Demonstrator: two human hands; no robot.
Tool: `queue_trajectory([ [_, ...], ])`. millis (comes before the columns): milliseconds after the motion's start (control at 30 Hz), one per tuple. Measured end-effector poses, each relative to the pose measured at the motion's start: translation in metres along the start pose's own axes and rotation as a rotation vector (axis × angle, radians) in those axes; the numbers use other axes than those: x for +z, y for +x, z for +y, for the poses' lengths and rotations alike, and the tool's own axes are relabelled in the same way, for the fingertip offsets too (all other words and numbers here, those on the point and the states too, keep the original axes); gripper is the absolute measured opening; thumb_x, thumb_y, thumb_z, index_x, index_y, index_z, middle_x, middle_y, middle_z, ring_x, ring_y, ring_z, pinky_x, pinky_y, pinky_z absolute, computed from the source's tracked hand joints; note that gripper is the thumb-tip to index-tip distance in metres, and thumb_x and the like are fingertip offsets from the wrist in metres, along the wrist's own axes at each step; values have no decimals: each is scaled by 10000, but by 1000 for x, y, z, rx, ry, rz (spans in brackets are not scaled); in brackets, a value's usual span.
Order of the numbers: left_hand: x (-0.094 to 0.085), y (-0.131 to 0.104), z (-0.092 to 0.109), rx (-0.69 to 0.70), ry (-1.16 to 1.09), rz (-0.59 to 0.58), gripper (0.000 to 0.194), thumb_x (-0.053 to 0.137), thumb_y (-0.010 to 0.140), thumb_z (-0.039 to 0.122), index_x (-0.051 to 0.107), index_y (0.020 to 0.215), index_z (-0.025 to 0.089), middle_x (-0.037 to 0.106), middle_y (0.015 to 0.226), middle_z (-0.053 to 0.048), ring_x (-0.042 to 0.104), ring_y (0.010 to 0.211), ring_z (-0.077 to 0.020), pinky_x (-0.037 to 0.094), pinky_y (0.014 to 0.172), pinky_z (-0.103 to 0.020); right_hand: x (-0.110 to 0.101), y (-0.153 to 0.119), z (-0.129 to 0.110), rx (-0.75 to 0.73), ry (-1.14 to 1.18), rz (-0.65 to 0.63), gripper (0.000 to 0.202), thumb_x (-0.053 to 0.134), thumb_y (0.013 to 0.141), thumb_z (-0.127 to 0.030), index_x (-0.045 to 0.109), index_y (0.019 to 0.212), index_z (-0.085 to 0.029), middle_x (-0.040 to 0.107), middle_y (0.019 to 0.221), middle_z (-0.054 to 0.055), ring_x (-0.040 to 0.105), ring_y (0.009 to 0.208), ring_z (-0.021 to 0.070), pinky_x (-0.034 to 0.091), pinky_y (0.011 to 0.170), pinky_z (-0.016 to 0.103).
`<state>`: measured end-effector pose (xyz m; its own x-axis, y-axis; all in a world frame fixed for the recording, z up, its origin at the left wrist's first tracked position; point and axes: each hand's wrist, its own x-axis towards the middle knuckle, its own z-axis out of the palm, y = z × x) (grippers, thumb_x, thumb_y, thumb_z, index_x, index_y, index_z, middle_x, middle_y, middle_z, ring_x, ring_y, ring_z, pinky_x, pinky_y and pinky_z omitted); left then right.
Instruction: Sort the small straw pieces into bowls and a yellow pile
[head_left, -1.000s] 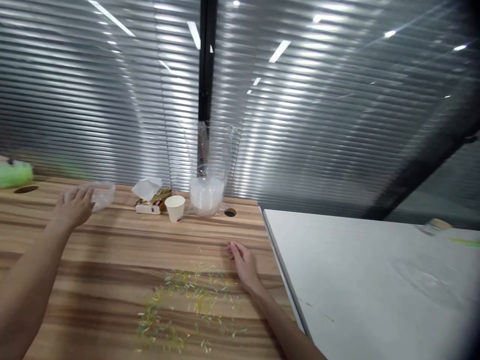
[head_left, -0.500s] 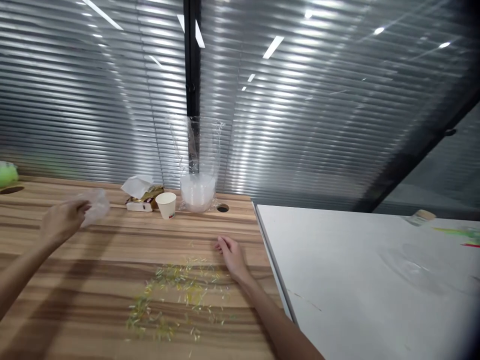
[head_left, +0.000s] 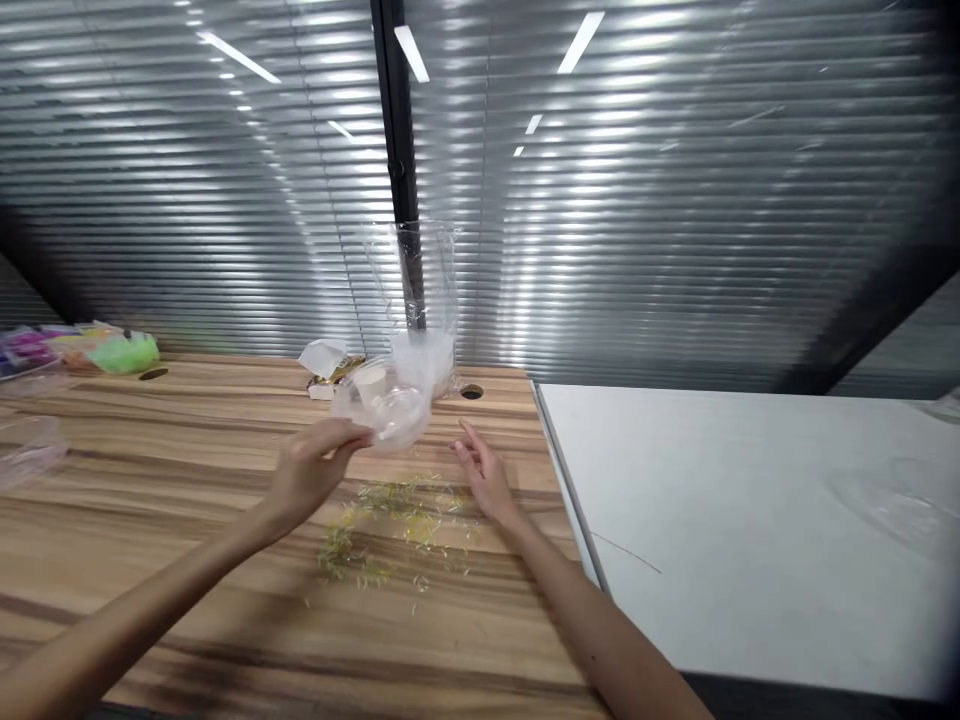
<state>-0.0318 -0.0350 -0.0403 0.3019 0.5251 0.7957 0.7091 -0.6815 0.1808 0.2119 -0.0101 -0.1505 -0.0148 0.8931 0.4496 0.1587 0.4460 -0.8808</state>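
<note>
My left hand (head_left: pixel 319 465) pinches the rim of a clear plastic bowl (head_left: pixel 401 415), held tilted above the wooden table. Through its wall a paper cup (head_left: pixel 370 384) shows. To the right, my right hand (head_left: pixel 484 475) is empty, its fingers apart and stretched toward the bowl without touching it. Below both hands lie many small, thin yellow and green pieces (head_left: pixel 416 527), scattered over the wood; their exact kind is too small to tell.
Behind the bowl stand a clear bag (head_left: pixel 427 350) with stacked bowls and a tissue pack (head_left: pixel 322 358). Bagged coloured items (head_left: pixel 124 352) and another clear bowl (head_left: pixel 30 455) are at the left. A white table (head_left: pixel 712 500) adjoins on the right.
My left hand has carried the clear bowl rightward, from the left side to in front of the paper cup. My right hand's fingers have spread. The view has shifted left.
</note>
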Motion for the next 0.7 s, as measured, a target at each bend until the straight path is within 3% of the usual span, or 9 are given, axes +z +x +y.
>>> queue_trajectory([
  [100,48,15,11,-44,-121,-137,184,570,839,264,738,787,207,743,817,-42,690,746,-197,519,713,-283,-5,-4,-7,-49,52,0,623,513,901,-449,324,1456,-237,625,1107,80,627,836,181,512,688,286],
  [133,62,20,11,-99,-147,-206,168,580,826,241,740,793,201,744,826,-51,688,758,-204,513,727,-292,-6,-5,-7,-56,55,26,647,518,898,-449,296,1468,-238,608,1118,86,625,819,177,517,683,289],
  [233,93,34,9,-138,-181,-250,148,596,802,201,742,792,186,744,835,-67,687,763,-223,504,712,-300,-10,-2,0,-35,16,110,650,507,908,-450,280,1475,-225,554,1178,115,621,839,181,531,727,322],
  [433,117,49,12,-223,-247,-337,128,620,766,149,744,779,179,742,780,-45,683,732,-214,492,699,-284,-8,2,12,-94,-104,215,619,466,928,-429,276,1464,-184,451,1312,168,584,961,216,524,809,374],
  [600,136,49,24,-307,-321,-389,139,615,711,82,733,737,149,731,735,-60,668,701,-213,475,683,-295,-7,1,12,-118,-317,341,518,372,960,-405,327,1423,-177,411,1352,160,420,1239,263,395,1010,466],
  [700,146,52,28,-348,-407,-419,94,650,656,89,718,691,144,720,709,-60,660,693,-216,475,657,-295,-7,2,15,-80,-415,394,521,331,969,-424,321,1420,-163,364,1392,170,347,1306,275,336,1055,486],
])
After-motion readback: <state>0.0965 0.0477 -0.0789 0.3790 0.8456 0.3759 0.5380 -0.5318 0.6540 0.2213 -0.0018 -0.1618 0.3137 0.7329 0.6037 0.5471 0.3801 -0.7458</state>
